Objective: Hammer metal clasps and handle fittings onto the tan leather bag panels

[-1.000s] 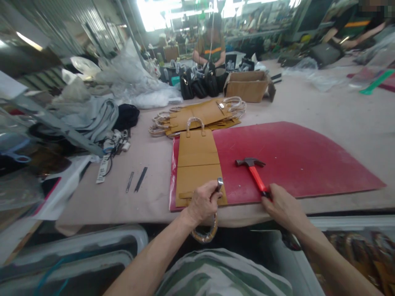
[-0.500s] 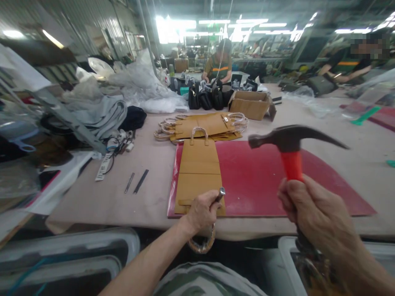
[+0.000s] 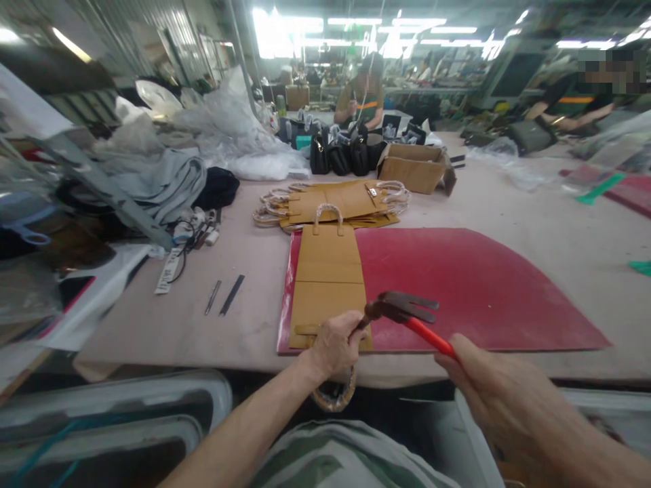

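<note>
My left hand [image 3: 333,347] is closed around a short metal punch [image 3: 361,324] over the near end of a tan leather bag panel [image 3: 329,261]. My right hand [image 3: 485,379] grips a claw hammer [image 3: 404,308] by its red handle. The hammer face is at the top of the punch, hiding its end. The panel lies flat on a dark red board [image 3: 432,285]. One plastic-wrapped handle stands at its far end; another wrapped handle [image 3: 336,400] hangs over the table edge below my left hand.
Behind the board lies a stack of tan panels [image 3: 330,200] with wrapped handles. Farther back are black bags [image 3: 338,156] and a cardboard box [image 3: 411,169]. Left of the board lie a metal rod [image 3: 212,298] and a dark strip [image 3: 232,295]. Two people work across the table.
My right hand has swung the hammer down and left, from raised above the board onto the punch. My left hand keeps its hold in nearly the same place.
</note>
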The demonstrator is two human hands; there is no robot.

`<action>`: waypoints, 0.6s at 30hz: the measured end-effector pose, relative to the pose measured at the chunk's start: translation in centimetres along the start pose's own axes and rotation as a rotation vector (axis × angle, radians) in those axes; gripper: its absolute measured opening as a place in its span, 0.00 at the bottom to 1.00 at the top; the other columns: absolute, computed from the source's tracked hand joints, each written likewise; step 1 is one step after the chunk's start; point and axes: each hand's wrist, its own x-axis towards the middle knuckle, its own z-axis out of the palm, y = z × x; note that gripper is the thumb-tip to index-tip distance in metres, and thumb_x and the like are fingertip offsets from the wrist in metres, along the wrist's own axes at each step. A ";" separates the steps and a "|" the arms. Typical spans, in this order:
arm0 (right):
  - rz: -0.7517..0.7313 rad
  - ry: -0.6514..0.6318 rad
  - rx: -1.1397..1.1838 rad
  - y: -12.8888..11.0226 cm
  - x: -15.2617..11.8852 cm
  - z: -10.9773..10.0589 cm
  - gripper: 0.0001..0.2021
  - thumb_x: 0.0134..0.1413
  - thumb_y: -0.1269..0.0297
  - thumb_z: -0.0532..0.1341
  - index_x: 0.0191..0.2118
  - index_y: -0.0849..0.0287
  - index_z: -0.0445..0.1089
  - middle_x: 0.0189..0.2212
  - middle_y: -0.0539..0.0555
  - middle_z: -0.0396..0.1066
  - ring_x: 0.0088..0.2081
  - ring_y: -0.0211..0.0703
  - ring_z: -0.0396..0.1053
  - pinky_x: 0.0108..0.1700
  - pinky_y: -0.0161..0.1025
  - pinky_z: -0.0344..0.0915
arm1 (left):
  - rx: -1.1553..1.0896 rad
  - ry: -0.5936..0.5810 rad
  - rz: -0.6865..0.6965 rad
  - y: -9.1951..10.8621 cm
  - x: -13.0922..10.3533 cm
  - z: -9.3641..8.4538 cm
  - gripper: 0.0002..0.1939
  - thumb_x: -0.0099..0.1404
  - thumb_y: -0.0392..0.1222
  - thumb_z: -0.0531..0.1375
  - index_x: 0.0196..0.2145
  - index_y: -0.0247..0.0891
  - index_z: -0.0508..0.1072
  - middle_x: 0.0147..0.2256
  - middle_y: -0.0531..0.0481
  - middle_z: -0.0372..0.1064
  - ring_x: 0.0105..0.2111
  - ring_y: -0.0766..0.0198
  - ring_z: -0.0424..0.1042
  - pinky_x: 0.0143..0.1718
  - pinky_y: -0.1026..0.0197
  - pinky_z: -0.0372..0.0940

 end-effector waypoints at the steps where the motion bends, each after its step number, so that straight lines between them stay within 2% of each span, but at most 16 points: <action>1: -0.007 -0.021 0.016 0.0 0.2 -0.1 0.27 0.57 0.31 0.51 0.26 0.50 0.61 0.16 0.51 0.61 0.16 0.40 0.55 0.21 0.40 0.48 | 0.002 0.000 -0.004 0.0 0.0 0.0 0.06 0.63 0.30 0.56 0.33 0.40 0.67 0.31 0.50 0.69 0.32 0.62 0.69 0.36 0.62 0.63; 3: 0.030 -0.039 0.087 0.7 0.9 -0.4 0.26 0.59 0.33 0.50 0.25 0.50 0.60 0.15 0.49 0.60 0.16 0.40 0.56 0.20 0.39 0.50 | 0.005 -0.004 -0.012 0.0 0.0 0.0 0.06 0.64 0.30 0.56 0.33 0.40 0.67 0.31 0.50 0.69 0.32 0.62 0.70 0.36 0.62 0.63; 5: 0.128 -0.077 0.192 2.4 1.7 0.1 0.26 0.59 0.34 0.50 0.24 0.50 0.59 0.15 0.48 0.57 0.16 0.40 0.55 0.20 0.38 0.52 | 0.003 -0.007 -0.016 0.0 0.0 0.0 0.06 0.63 0.29 0.56 0.33 0.40 0.67 0.32 0.49 0.69 0.33 0.61 0.70 0.37 0.62 0.64; 8: 0.285 -0.236 0.306 5.9 3.0 3.2 0.25 0.56 0.35 0.51 0.22 0.51 0.58 0.14 0.47 0.54 0.15 0.39 0.53 0.19 0.38 0.51 | -0.001 -0.016 -0.020 0.1 0.1 0.0 0.06 0.63 0.29 0.57 0.35 0.39 0.68 0.33 0.48 0.70 0.34 0.60 0.71 0.39 0.61 0.65; 10: 0.376 -0.237 0.272 7.8 3.6 5.8 0.22 0.59 0.41 0.48 0.24 0.51 0.58 0.14 0.47 0.55 0.15 0.41 0.55 0.20 0.39 0.52 | -0.001 -0.024 -0.019 0.2 0.1 -0.1 0.06 0.63 0.29 0.57 0.35 0.39 0.68 0.34 0.48 0.71 0.35 0.60 0.71 0.40 0.60 0.66; 11: 0.375 -0.194 0.175 8.4 3.9 6.9 0.19 0.60 0.45 0.48 0.25 0.52 0.59 0.15 0.49 0.58 0.17 0.42 0.57 0.21 0.39 0.54 | 0.000 -0.025 -0.018 0.2 0.1 -0.1 0.06 0.64 0.30 0.57 0.36 0.39 0.68 0.34 0.48 0.71 0.35 0.59 0.71 0.40 0.60 0.66; 13: 0.274 -0.061 -0.087 8.5 4.4 8.6 0.15 0.60 0.52 0.49 0.31 0.55 0.65 0.23 0.56 0.67 0.23 0.47 0.65 0.26 0.42 0.58 | 0.003 -0.022 -0.018 0.3 0.2 -0.3 0.06 0.64 0.30 0.57 0.36 0.40 0.68 0.34 0.48 0.71 0.35 0.59 0.71 0.40 0.60 0.66; 15: 0.085 0.095 -0.312 7.5 4.5 9.7 0.15 0.62 0.57 0.50 0.40 0.60 0.69 0.37 0.65 0.73 0.35 0.55 0.70 0.34 0.46 0.63 | 0.009 -0.021 -0.020 0.3 0.1 -0.5 0.05 0.65 0.31 0.57 0.37 0.40 0.68 0.35 0.48 0.71 0.35 0.59 0.71 0.40 0.60 0.66; 16: -0.011 0.166 -0.357 6.6 4.5 10.2 0.16 0.63 0.58 0.50 0.44 0.62 0.70 0.44 0.69 0.72 0.41 0.58 0.70 0.39 0.49 0.65 | 0.011 -0.024 -0.022 0.3 0.1 -0.6 0.05 0.65 0.31 0.57 0.37 0.39 0.68 0.35 0.48 0.71 0.36 0.59 0.71 0.40 0.60 0.66; 18: -0.173 0.250 -0.306 4.6 3.9 11.6 0.18 0.65 0.59 0.52 0.52 0.64 0.68 0.52 0.71 0.69 0.51 0.61 0.68 0.50 0.54 0.65 | 0.011 -0.038 -0.030 0.4 -0.1 -0.5 0.06 0.65 0.31 0.57 0.37 0.39 0.69 0.35 0.47 0.71 0.37 0.59 0.72 0.41 0.60 0.67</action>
